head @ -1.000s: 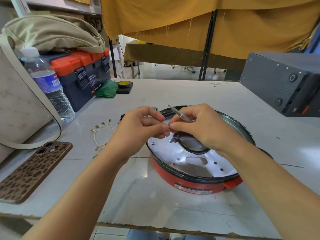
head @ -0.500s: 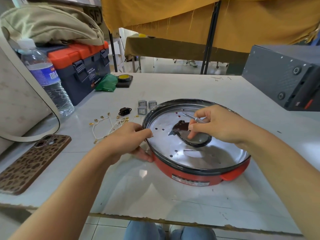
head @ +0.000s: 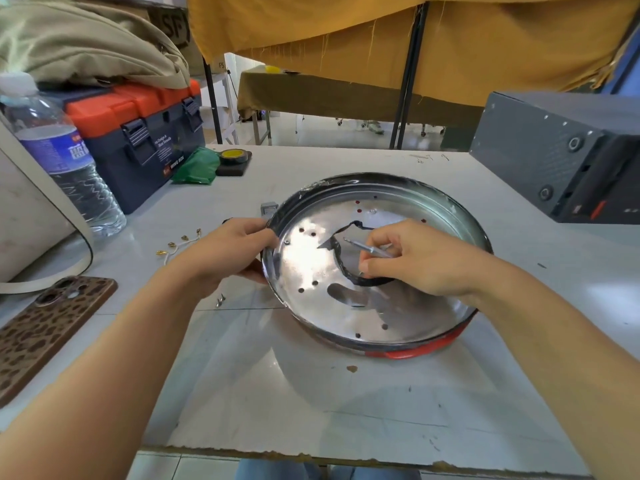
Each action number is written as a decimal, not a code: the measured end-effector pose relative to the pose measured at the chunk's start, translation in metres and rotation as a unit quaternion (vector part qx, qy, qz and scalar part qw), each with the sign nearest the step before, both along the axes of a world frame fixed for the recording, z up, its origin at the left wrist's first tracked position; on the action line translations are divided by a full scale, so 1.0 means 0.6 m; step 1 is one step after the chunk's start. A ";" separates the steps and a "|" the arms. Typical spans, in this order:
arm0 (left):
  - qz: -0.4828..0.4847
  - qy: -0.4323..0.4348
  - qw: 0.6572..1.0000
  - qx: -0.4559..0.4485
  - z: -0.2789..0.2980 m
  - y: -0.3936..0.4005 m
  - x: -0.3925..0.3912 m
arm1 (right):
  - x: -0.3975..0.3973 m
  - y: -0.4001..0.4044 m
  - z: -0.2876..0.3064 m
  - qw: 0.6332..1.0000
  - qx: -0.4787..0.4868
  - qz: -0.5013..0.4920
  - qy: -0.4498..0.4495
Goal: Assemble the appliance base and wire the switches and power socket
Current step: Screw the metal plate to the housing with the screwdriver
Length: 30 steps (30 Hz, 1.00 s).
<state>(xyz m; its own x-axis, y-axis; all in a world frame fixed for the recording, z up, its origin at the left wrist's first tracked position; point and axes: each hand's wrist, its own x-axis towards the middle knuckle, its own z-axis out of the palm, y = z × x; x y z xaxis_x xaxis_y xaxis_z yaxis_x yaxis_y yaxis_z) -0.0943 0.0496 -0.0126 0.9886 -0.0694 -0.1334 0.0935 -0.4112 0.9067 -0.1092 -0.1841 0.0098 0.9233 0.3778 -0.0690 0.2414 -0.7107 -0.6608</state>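
Appliance base (head: 398,327) sits tilted on the table (head: 277,393); left hand (head: 230,252) grips its left rim, right hand (head: 419,259) pinches a small metal tool (head: 367,248) over the shiny plate.

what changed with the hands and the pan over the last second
The left hand left the right hand and took hold of the appliance base by its left rim. The right hand lowered the thin metal tool into the base, over the dark ring. The wires and phone lie as before.
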 end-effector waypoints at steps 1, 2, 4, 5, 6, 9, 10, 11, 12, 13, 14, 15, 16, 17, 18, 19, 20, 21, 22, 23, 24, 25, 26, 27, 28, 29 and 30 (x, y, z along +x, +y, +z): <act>0.001 -0.002 1.000 -0.004 0.002 -0.001 0.002 | 0.000 0.001 0.001 1.000 -0.005 0.000 -0.004; 0.006 -0.004 1.000 -0.009 0.003 -0.002 0.004 | -0.001 0.003 0.002 1.000 -0.009 0.003 -0.010; 0.020 -0.010 0.999 -0.024 0.002 -0.004 0.006 | -0.004 0.007 0.002 1.000 -0.017 0.009 -0.023; 0.026 -0.012 0.999 -0.037 0.001 -0.007 0.006 | -0.005 0.009 0.000 0.999 -0.017 0.008 -0.031; 0.033 -0.012 0.998 -0.053 0.000 -0.010 0.005 | -0.006 0.011 -0.001 0.999 -0.013 0.007 -0.036; 0.051 -0.008 0.992 -0.116 -0.007 -0.016 0.005 | -0.007 0.015 -0.007 0.998 -0.008 0.002 -0.057; 0.049 -0.008 0.988 -0.143 -0.010 -0.017 0.005 | -0.007 0.016 -0.009 0.998 -0.008 -0.002 -0.066; 0.045 -0.010 0.984 -0.172 -0.013 -0.018 0.005 | -0.008 0.017 -0.010 0.997 -0.006 -0.007 -0.073; 0.042 -0.013 0.978 -0.203 -0.015 -0.020 0.005 | -0.008 0.017 -0.011 0.997 -0.001 -0.010 -0.078; 0.044 -0.015 0.970 -0.239 -0.016 -0.023 0.002 | -0.009 0.018 -0.011 0.996 0.005 -0.013 -0.083; 0.047 -0.016 0.959 -0.278 -0.017 -0.026 -0.001 | -0.011 0.018 -0.012 0.996 0.010 -0.013 -0.091; 0.049 -0.018 0.949 -0.311 -0.017 -0.029 -0.004 | -0.013 0.019 -0.012 0.995 0.014 -0.012 -0.098; 0.046 -0.022 0.941 -0.334 -0.018 -0.032 -0.005 | -0.015 0.020 -0.012 0.994 0.017 -0.011 -0.103; 0.038 -0.026 0.937 -0.348 -0.017 -0.035 -0.008 | -0.016 0.020 -0.013 0.994 0.020 -0.010 -0.107; 0.030 -0.030 0.934 -0.355 -0.017 -0.038 -0.009 | -0.017 0.020 -0.012 0.994 0.023 -0.009 -0.109; 0.027 -0.035 0.933 -0.357 -0.015 -0.041 -0.011 | -0.017 0.019 -0.012 0.993 0.026 -0.008 -0.110; 0.030 -0.040 0.932 -0.358 -0.014 -0.043 -0.012 | -0.017 0.019 -0.011 0.993 0.029 -0.007 -0.110; 0.033 -0.042 0.932 -0.359 -0.013 -0.044 -0.013 | -0.017 0.018 -0.010 0.994 0.031 -0.005 -0.109; 0.034 -0.046 0.931 -0.361 -0.013 -0.046 -0.013 | -0.016 0.017 -0.010 0.994 0.030 -0.002 -0.108; 0.033 -0.051 0.929 -0.364 -0.014 -0.047 -0.014 | -0.016 0.017 -0.011 0.994 0.025 0.000 -0.109; 0.032 -0.056 0.928 -0.368 -0.015 -0.049 -0.014 | -0.016 0.016 -0.012 0.994 0.020 0.003 -0.111; 0.032 -0.059 0.926 -0.371 -0.015 -0.050 -0.015 | -0.016 0.016 -0.012 0.993 0.017 0.004 -0.113; 0.031 -0.063 0.925 -0.374 -0.016 -0.051 -0.015 | -0.016 0.016 -0.012 0.993 0.017 0.004 -0.115; 0.029 -0.067 0.924 -0.376 -0.015 -0.052 -0.016 | -0.016 0.015 -0.012 0.993 0.019 0.003 -0.117; 0.024 -0.071 0.923 -0.378 -0.015 -0.053 -0.017 | -0.016 0.014 -0.011 0.993 0.020 0.002 -0.119; 0.018 -0.073 0.922 -0.380 -0.015 -0.054 -0.017 | -0.016 0.013 -0.011 0.992 0.021 0.003 -0.122; 0.013 -0.076 0.921 -0.381 -0.016 -0.054 -0.017 | -0.016 0.012 -0.010 0.992 0.021 0.005 -0.125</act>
